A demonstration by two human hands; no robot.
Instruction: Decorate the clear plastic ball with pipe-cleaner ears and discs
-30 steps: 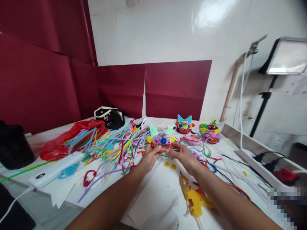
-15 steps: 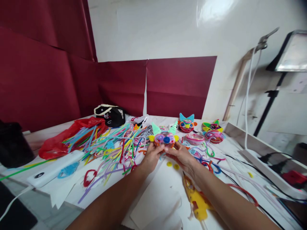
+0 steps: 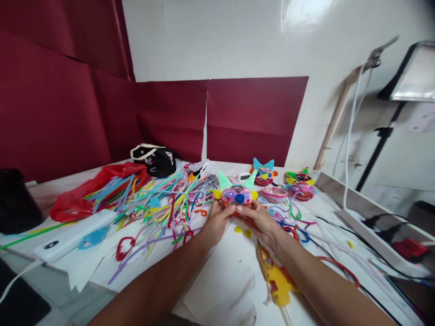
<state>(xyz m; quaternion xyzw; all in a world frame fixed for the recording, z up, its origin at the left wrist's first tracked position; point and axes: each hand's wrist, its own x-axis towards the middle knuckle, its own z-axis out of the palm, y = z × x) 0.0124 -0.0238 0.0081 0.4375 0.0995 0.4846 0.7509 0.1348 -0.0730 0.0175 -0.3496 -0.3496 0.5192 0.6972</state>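
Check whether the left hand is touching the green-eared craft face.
Touching. The head view shows the left hand gripping the green-eared craft face at its lower edge, no gap visible.

Free room over paper (image 3: 220, 286) nearside of hands (image 3: 215, 224), glue gun (image 3: 278, 277) at right

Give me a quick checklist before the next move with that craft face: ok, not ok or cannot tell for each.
1. Craft face held by left hand and right hand: ok.
2. Both green ears present: ok.
3. Blue nose on the front: ok.
4. Craft face lifted off the table: cannot tell; the hands hide its underside.
5. Space nearest the hands free of loose bits: not ok; two yellow discs lie there.
6. Glue gun cool: cannot tell; it lies near the right forearm.
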